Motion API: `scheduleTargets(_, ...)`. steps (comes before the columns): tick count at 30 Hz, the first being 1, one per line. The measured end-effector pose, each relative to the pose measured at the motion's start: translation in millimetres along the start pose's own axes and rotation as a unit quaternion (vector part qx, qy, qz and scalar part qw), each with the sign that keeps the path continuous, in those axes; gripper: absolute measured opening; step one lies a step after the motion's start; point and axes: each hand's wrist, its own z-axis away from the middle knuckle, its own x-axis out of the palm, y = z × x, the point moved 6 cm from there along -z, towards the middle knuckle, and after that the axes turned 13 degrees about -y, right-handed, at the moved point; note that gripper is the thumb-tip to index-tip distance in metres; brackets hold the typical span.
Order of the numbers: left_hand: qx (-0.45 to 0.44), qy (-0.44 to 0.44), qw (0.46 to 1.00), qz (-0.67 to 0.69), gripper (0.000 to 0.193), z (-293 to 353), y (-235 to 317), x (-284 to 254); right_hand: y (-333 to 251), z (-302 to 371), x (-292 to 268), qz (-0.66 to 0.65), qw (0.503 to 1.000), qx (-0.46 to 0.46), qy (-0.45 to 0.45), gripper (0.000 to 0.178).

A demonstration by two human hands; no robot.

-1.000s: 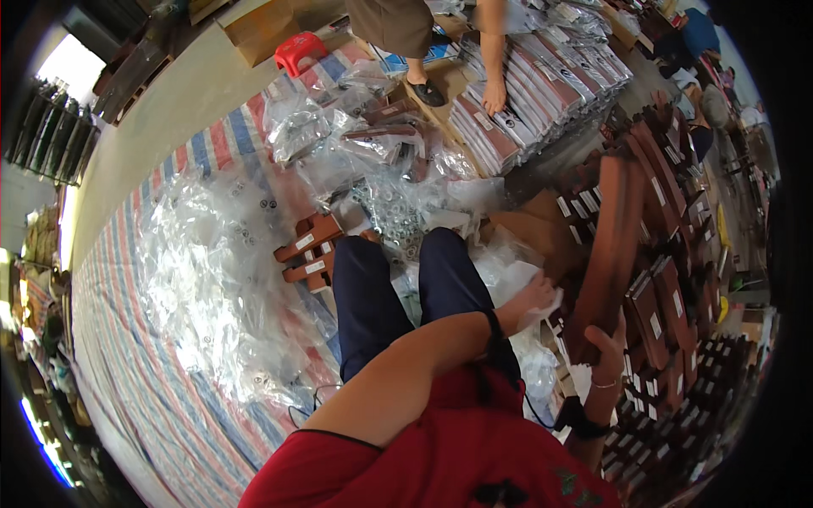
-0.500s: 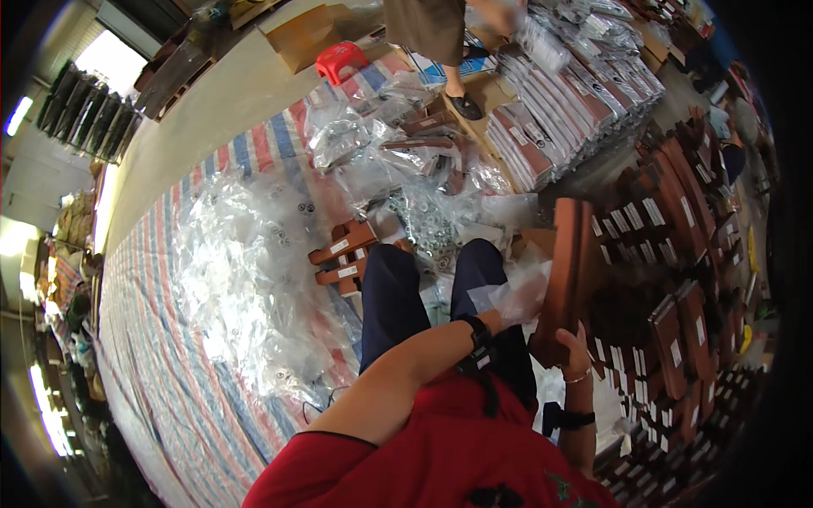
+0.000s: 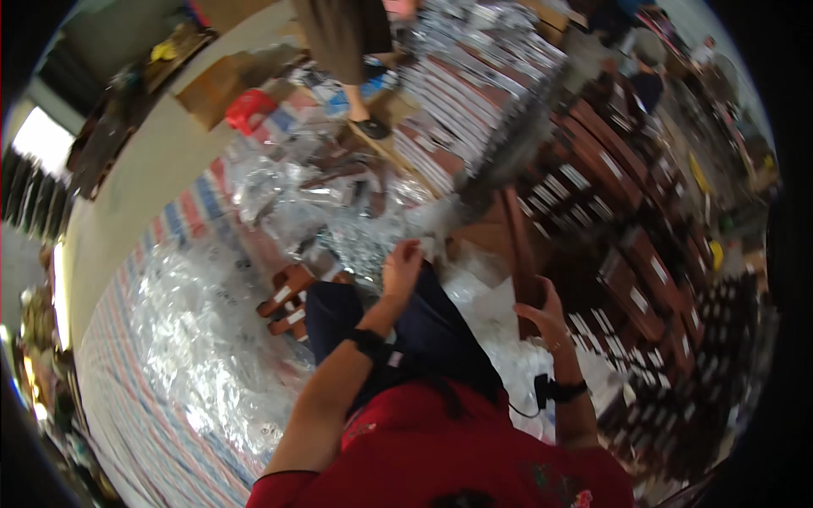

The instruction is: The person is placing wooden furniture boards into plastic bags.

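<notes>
The right hand (image 3: 542, 309) has raised the long brown wooden piece (image 3: 518, 245) upright, grip closed round it — the left hand (image 3: 401, 264), fingers loosely curled, has moved beside it to the clear plastic wrap (image 3: 440, 222).

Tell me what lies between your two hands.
In the head view, clear plastic wrap over the lap lies between the left hand and the right hand gripping a brown board.
</notes>
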Motion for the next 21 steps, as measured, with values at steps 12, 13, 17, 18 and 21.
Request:
scheduleTargets(12,-0.143,-0.225,0.919,0.291,0.065,63.7,58.5,92.2,-31.4,1.9,74.9,0.201,0.976,-0.081,-0.009,0.079)
scheduleTargets(13,-0.12,-0.224,0.898,0.359,0.062,65.5,60.9,88.6,-35.5,2.1,79.1,0.173,0.982,-0.066,-0.046,0.081)
scheduleTargets(17,-0.105,-0.279,0.844,0.446,0.055,67.6,55.5,69.2,-49.6,-2.4,99.5,0.121,0.979,-0.069,-0.147,0.085)
scheduleTargets(18,-0.084,-0.253,0.84,0.473,0.054,67.7,57.1,62.1,-45.6,-4.9,102.7,0.051,0.983,-0.053,-0.171,0.085)
scheduleTargets(21,-0.05,-0.217,0.829,0.514,0.051,67.0,56.6,48.5,-44.8,-10.5,108.6,0.031,0.98,-0.031,-0.193,0.086)
